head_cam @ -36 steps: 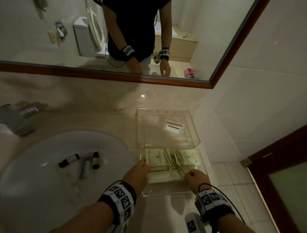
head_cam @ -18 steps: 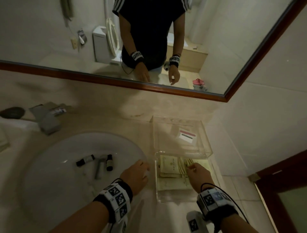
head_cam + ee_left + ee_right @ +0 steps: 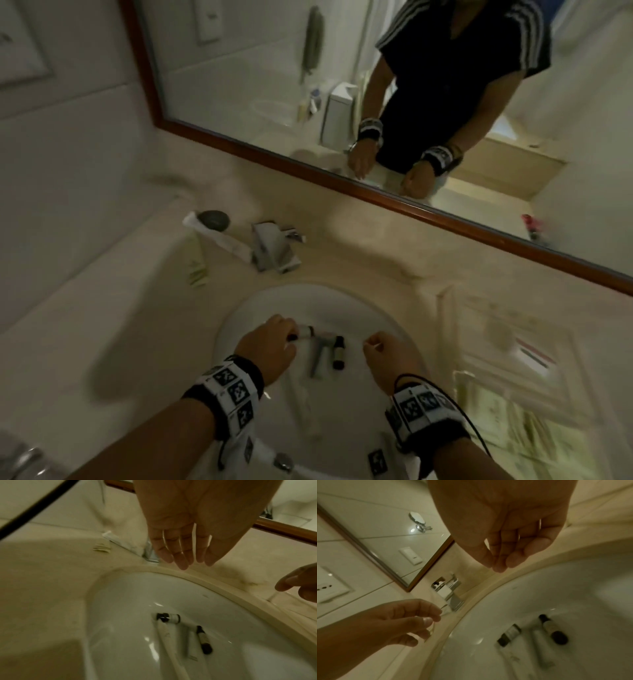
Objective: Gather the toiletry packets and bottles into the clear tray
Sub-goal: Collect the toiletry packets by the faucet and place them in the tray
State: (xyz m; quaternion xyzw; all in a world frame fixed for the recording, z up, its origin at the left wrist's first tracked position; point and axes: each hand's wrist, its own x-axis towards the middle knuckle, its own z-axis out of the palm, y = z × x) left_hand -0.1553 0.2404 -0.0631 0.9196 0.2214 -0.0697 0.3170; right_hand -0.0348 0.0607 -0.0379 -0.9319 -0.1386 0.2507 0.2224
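Only 2 bottles (image 3: 338, 352) (labels unreadable), basin (image 3: 359, 421)

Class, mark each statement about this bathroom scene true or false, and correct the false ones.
1. A light bottle and a dark bottle lie in the sink. True.
2. The left hand grips a bottle. False: its fingers are extended above the basin and hold nothing.
3. The clear tray stands left of the sink. False: it stands to the right.
4. Packets lie in the tray. True.
5. The right hand holds nothing. True.
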